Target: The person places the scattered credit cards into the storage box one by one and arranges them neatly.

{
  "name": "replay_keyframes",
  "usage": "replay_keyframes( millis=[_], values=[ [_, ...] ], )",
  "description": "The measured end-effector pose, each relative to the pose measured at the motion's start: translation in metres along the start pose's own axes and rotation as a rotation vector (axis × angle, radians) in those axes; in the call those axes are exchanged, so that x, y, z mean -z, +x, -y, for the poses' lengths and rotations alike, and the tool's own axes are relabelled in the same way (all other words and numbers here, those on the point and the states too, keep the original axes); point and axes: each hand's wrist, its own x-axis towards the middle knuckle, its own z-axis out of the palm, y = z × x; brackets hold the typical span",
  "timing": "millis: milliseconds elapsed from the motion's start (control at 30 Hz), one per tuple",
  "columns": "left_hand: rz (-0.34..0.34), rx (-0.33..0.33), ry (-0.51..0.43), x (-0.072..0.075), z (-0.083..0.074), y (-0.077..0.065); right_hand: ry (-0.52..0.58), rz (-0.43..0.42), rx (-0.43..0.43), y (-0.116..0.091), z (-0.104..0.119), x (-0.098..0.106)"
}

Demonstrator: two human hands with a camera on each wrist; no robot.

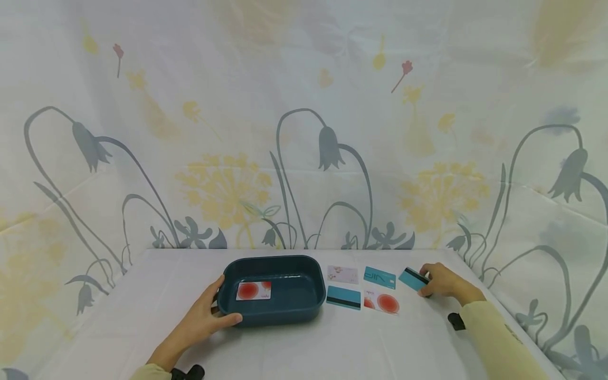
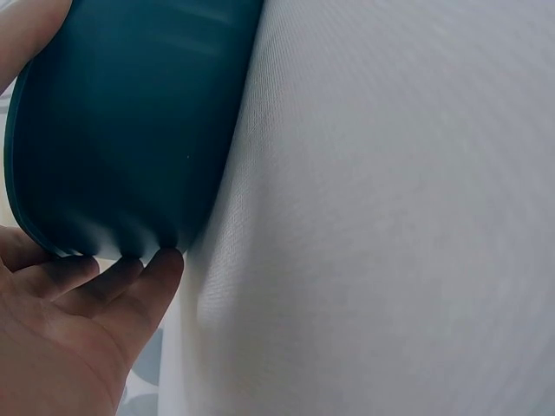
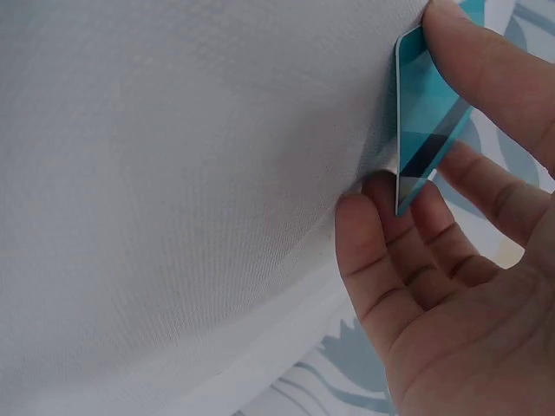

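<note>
At the left end of a dark teal rectangular dish (image 1: 296, 298), my left hand (image 1: 199, 316) grips the wall, thumb on the near side and fingers round the end. Its fingertips press the outer wall (image 2: 130, 156) in the left wrist view. A white card with red circles (image 1: 254, 291) lies inside the dish. My right hand (image 1: 444, 281) pinches a blue card with a black stripe (image 1: 412, 278) between thumb and fingers. In the right wrist view, that card (image 3: 425, 104) is tilted up on edge, close to the cloth.
Right of the dish lie a pale pink patterned card (image 1: 342, 274), a blue lettered card (image 1: 379, 277), a blue black-striped card (image 1: 343, 298) and a card with red circles (image 1: 382, 302). White cloth (image 1: 332, 353) covers the table; a flower-printed curtain (image 1: 304, 79) hangs behind.
</note>
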Motion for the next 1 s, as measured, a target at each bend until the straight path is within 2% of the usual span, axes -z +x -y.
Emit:
replay_keyframes(
  millis=[233, 533, 800, 1000],
  values=[
    [0.0, 0.0, 0.006, -0.0002, 0.0008, 0.0001, -0.007, -0.023, 0.046, -0.0019, 0.0004, -0.0022],
    [-0.004, 0.006, 0.025, -0.0008, 0.0004, 0.001, -0.036, 0.013, 0.03, -0.0061, 0.0038, -0.0007],
    [-0.002, 0.006, 0.022, -0.0009, 0.0011, 0.0006, -0.06, -0.01, 0.049, -0.0083, 0.0059, -0.0032],
    [-0.007, 0.005, 0.021, -0.0009, 0.0014, 0.0001, -0.067, -0.002, 0.014, -0.0085, 0.008, -0.0026]
  ],
)
